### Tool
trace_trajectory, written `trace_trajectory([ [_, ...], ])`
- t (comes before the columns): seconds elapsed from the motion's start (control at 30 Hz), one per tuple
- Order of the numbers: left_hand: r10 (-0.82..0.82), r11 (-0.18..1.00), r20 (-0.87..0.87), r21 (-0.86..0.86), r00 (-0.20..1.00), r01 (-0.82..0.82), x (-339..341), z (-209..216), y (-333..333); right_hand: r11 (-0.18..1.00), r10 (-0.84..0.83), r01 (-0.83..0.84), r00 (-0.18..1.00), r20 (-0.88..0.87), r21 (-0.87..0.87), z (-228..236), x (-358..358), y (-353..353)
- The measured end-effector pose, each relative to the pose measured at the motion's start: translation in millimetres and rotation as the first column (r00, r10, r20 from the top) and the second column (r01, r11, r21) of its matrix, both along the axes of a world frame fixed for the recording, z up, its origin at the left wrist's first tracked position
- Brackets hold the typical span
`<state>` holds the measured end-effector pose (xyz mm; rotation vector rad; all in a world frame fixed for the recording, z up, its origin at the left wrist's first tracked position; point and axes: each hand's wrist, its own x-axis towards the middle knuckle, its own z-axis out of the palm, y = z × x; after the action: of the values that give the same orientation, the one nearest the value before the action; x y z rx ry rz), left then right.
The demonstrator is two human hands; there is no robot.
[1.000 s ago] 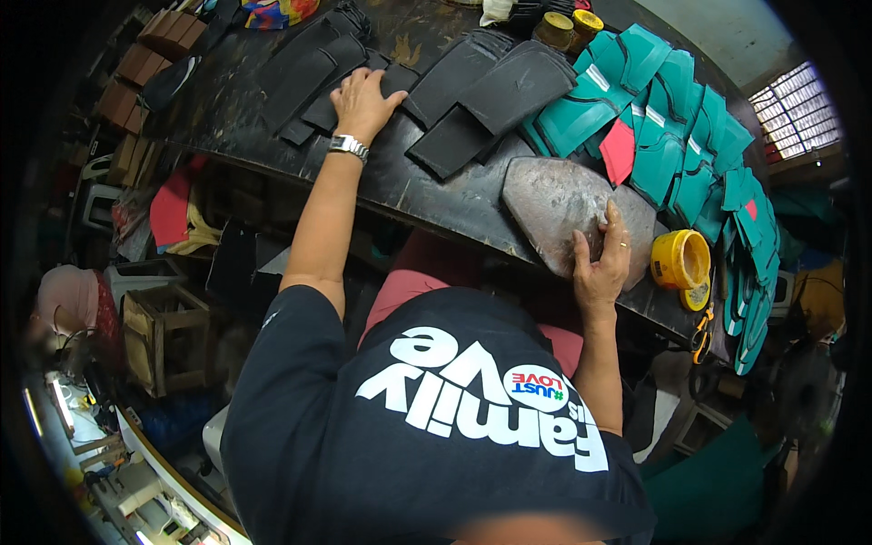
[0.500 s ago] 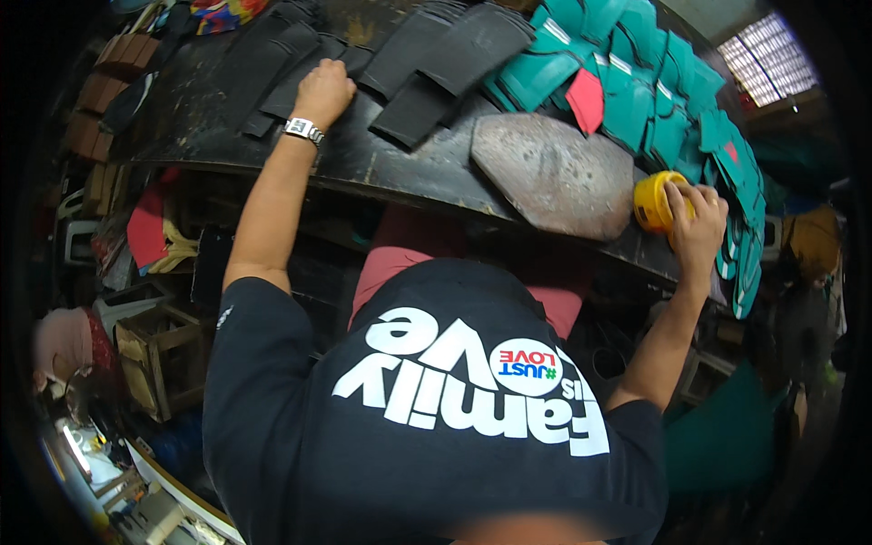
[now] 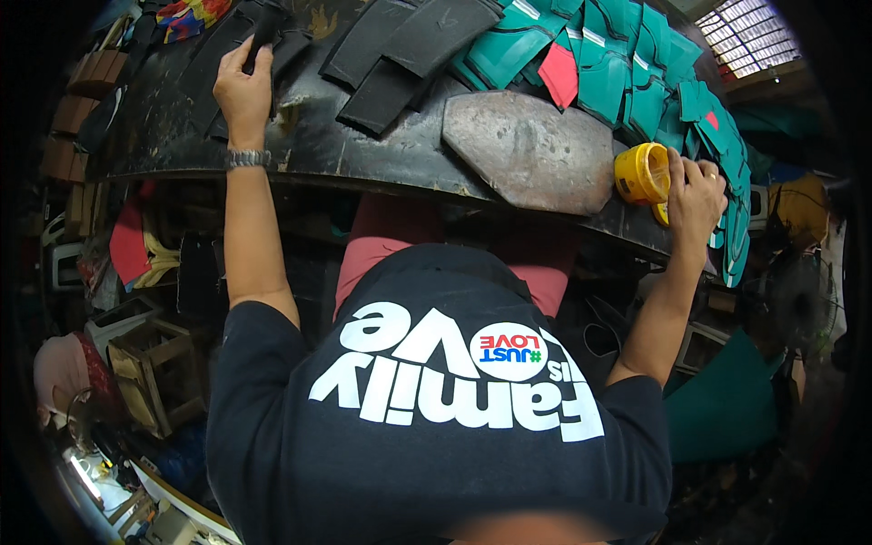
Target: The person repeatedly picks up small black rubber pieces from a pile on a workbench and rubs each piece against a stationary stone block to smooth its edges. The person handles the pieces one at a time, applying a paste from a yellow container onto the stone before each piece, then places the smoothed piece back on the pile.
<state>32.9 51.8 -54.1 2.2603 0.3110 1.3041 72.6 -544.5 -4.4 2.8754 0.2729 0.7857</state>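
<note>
My left hand (image 3: 243,98) is closed on a dark piece of sheet material (image 3: 263,34), pinched upright between thumb and fingers above a spread of similar black pieces (image 3: 222,59). At the right end of the table, my right hand (image 3: 696,195) has its fingers curled beside the rim of an open yellow tub (image 3: 636,174). Anything in those fingers is hidden. A smaller yellow part (image 3: 661,214) shows below the tub, next to the hand. Left of the tub lies a worn, grey-brown, many-sided slab (image 3: 531,154).
Overlapping black pieces (image 3: 400,68) lie at the table's middle back. Stacked green pieces (image 3: 627,64) with a red piece (image 3: 559,76) spread along the right. The dark table (image 3: 309,150) has a curved-looking front edge. Wooden stool frames (image 3: 159,372) stand at left.
My left hand has lifted a black piece and moved left and away from me. My right hand has shifted from over the tub to beside its rim, and the tub's opening shows more.
</note>
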Motion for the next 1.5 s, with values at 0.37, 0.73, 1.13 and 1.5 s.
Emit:
trace_trajectory([
  [0.37,-0.593,0.595,-0.559,0.180,0.579,0.783,-19,-22,-213,0.977,0.069,-0.053,0.995,-0.072,0.206,-6,-65,39],
  [0.73,-0.533,0.615,-0.512,0.312,0.673,0.724,-26,-47,-235,0.571,0.600,-0.399,0.799,-0.033,0.717,-83,-32,125],
  [1.13,-0.572,0.649,-0.470,0.242,0.672,0.722,-20,-52,-234,0.795,0.470,-0.357,0.873,-0.126,0.492,-105,-31,139],
  [1.5,-0.594,0.668,-0.446,0.192,0.670,0.719,-8,-47,-227,0.807,0.532,-0.487,0.845,-0.055,0.333,-91,-82,141],
])
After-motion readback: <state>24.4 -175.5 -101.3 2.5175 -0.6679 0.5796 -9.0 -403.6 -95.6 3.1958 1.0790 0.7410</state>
